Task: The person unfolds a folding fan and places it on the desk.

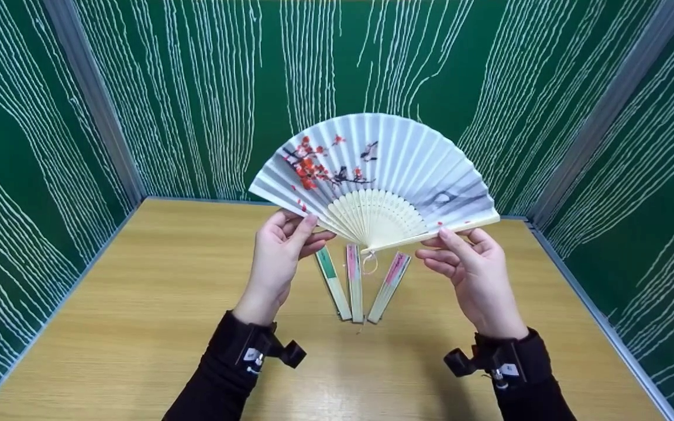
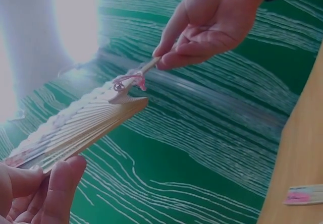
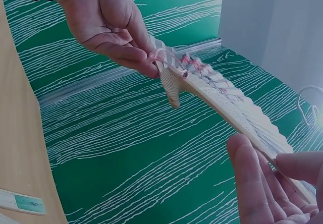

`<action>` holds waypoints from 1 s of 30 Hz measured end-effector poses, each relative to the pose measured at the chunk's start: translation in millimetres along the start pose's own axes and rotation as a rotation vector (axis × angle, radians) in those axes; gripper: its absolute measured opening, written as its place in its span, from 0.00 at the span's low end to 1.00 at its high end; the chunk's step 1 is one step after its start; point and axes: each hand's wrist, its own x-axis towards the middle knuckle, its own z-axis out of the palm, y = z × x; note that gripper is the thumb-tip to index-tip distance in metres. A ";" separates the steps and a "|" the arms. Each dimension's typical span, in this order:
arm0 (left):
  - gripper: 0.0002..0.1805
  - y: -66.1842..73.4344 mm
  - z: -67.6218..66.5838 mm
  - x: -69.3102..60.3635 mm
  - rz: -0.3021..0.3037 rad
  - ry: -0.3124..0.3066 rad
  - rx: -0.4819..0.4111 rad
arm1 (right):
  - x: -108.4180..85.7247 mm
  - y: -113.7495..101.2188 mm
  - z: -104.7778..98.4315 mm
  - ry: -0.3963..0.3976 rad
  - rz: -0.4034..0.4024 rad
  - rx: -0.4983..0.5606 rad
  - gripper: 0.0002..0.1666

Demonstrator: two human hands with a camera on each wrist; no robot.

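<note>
Spread wide above the table, a white folding fan [image 1: 407, 158] shows red blossoms, dark branches and birds on its pleats. Its pale ribs meet at the bottom, where a thin cord loop [image 1: 370, 263] hangs. My left hand [image 1: 281, 251] pinches the fan's left outer rib between thumb and fingers. On the other side my right hand [image 1: 471, 269] pinches the right outer rib the same way. Both wrist views show the fan from the edge, with a hand at either side. Behind and below it lie three folded fans: a green one [image 1: 330, 275], a pink one [image 1: 354, 286] and another pink one [image 1: 392, 278].
The wooden table [image 1: 138, 292] lies beneath the hands. Green walls [image 1: 267, 88] with wavy white lines stand at the back and both sides, joined by grey corner posts [image 1: 94, 99]. Each black sleeve carries a small wrist camera [image 1: 293, 354].
</note>
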 end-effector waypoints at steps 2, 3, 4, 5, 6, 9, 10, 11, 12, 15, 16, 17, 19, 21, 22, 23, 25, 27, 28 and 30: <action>0.20 -0.1 -0.2 0.2 0.003 0.005 -0.006 | -0.1 0.6 -0.2 0.004 0.005 0.010 0.19; 0.20 -0.3 -0.4 0.4 0.004 0.008 -0.006 | -0.1 0.9 -0.3 0.003 0.009 0.017 0.19; 0.20 -0.4 -0.6 0.6 0.004 0.011 -0.007 | -0.1 1.1 -0.5 0.001 0.015 0.025 0.19; 0.19 -0.6 -0.8 0.9 0.003 0.015 -0.011 | 0.0 1.4 -0.7 -0.002 0.021 0.036 0.18; 0.19 -0.8 -1.2 1.1 0.001 0.019 -0.017 | 0.1 1.5 -0.9 -0.006 0.028 0.048 0.18; 0.19 -1.2 -2.0 1.8 -0.003 0.032 -0.036 | 0.3 1.6 -1.6 -0.018 0.047 0.077 0.15; 0.19 -1.2 -2.3 2.0 -0.002 0.037 -0.044 | 0.3 1.7 -1.7 -0.020 0.052 0.083 0.14; 0.19 -1.1 -2.5 2.1 0.000 0.043 -0.052 | 0.4 1.7 -1.8 -0.025 0.057 0.089 0.13; 0.19 -1.0 -2.6 2.2 0.001 0.049 -0.058 | 0.6 1.7 -1.9 -0.029 0.061 0.097 0.12; 0.18 -0.1 -2.6 2.3 0.006 0.066 -0.070 | 0.8 2.5 -1.8 -0.037 0.068 0.104 0.12; 0.17 0.4 -2.7 2.3 0.008 0.073 -0.070 | 0.9 2.9 -1.6 -0.040 0.069 0.106 0.12; 0.17 0.8 -2.8 2.1 0.008 0.077 -0.070 | 1.0 3.2 -1.6 -0.046 0.069 0.115 0.12; 0.18 1.8 -2.9 1.9 0.004 0.082 -0.073 | 1.1 4.1 -1.3 -0.045 0.066 0.115 0.13; 0.18 2.6 -3.1 1.7 0.001 0.085 -0.077 | 1.1 5.0 -0.7 -0.042 0.061 0.115 0.13; 0.18 3.0 -3.1 1.5 0.000 0.087 -0.078 | 1.0 5.3 -0.5 -0.044 0.059 0.121 0.13; 0.18 3.2 -3.2 1.5 -0.003 0.087 -0.085 | 0.9 5.8 -0.3 -0.047 0.056 0.129 0.13; 0.18 3.3 -2.8 1.3 -0.003 0.091 -0.096 | 0.5 6.8 0.6 -0.042 0.047 0.141 0.12; 0.18 3.4 -1.9 1.1 0.002 0.100 -0.104 | 0.2 8.6 1.7 -0.034 0.031 0.179 0.12; 0.18 3.4 -1.3 0.9 0.007 0.107 -0.104 | 0.1 9.8 2.4 -0.028 0.024 0.206 0.11; 0.18 3.4 -0.1 0.8 0.023 0.122 -0.102 | 0.3 12.5 4.0 -0.018 0.018 0.245 0.11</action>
